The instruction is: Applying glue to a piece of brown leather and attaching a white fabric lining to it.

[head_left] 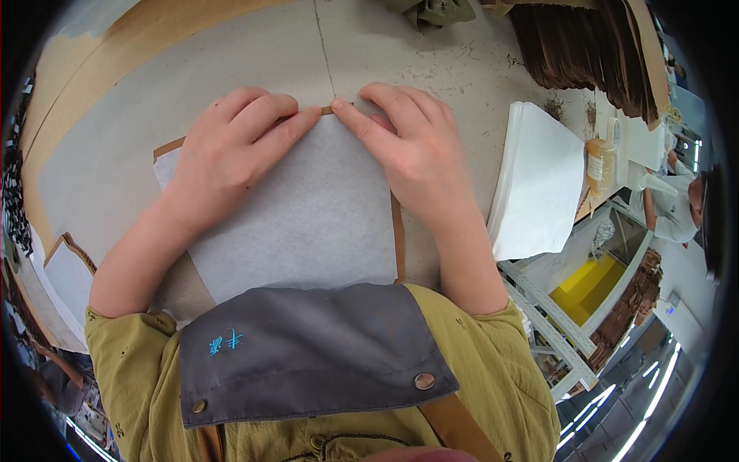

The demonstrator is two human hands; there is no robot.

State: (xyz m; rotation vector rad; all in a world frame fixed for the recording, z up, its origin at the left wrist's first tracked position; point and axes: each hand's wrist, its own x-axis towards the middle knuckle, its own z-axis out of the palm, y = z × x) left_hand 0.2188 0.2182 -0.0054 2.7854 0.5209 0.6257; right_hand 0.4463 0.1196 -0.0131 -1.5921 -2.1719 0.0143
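Note:
A white sheet (pixel 292 215) lies flat on the table in front of me, on top of a slightly larger brown panel (pixel 399 250). The panel's brown edge shows as a thin strip along the right side, at the far left corner and at the far edge. My left hand (pixel 235 142) is closed at that far edge, its thumb pressing there and its fingers curled. Close beside it, my right hand (pixel 416 138) pinches the same edge, thumb tip on the brown strip. The undersides of the fingers are hidden.
To the right lies a stack of white sheets (pixel 536 185), with an amber bottle (pixel 600 165) beyond it. Layered brown pieces (pixel 581 46) fill the far right, and olive cloth (pixel 435 11) lies at the far edge. Another person (pixel 679 204) is at the right.

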